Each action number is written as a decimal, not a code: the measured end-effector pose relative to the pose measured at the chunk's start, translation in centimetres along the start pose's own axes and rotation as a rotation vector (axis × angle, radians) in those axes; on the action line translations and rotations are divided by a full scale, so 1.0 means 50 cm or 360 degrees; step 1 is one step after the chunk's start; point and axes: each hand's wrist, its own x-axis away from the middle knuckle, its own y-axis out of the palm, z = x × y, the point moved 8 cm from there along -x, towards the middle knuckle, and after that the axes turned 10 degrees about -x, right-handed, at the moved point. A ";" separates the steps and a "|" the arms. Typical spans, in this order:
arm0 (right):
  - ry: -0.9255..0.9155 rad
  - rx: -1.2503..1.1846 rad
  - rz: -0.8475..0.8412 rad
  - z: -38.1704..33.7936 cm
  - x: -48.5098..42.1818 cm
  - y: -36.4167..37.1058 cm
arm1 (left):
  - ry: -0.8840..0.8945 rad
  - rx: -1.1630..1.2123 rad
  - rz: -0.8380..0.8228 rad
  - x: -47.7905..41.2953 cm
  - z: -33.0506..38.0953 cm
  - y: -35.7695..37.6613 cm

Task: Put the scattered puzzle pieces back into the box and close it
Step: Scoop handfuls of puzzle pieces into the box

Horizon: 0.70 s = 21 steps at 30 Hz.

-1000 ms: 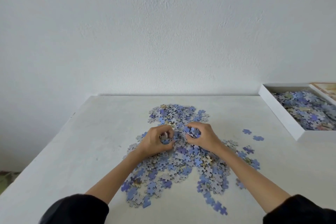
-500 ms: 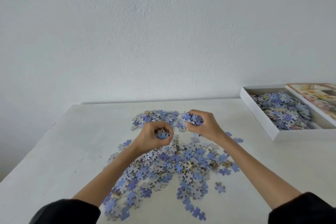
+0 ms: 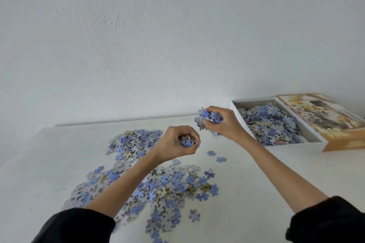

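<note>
Blue and grey puzzle pieces (image 3: 158, 185) lie scattered over the white table (image 3: 246, 193), with a second patch (image 3: 134, 140) farther back. My left hand (image 3: 177, 144) grips a small handful of pieces above the table. My right hand (image 3: 221, 124) holds a bigger handful, raised just left of the open white box (image 3: 314, 136), which is partly filled with pieces. The box lid (image 3: 324, 118), printed with a flower picture, lies right beside the box.
A plain white wall stands behind the table. Two loose pieces (image 3: 216, 156) lie between the pile and the box. The table's left edge (image 3: 19, 154) runs diagonally at the left.
Both hands lifted off the pile with pieces in them and moved right toward the box. The view has turned right, showing more of the box and lid.
</note>
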 end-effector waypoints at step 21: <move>0.0215 0.0188 0.0253 0.257 -0.019 -0.450 | 0.0208 0.0045 -0.0144 -0.375 0.119 0.372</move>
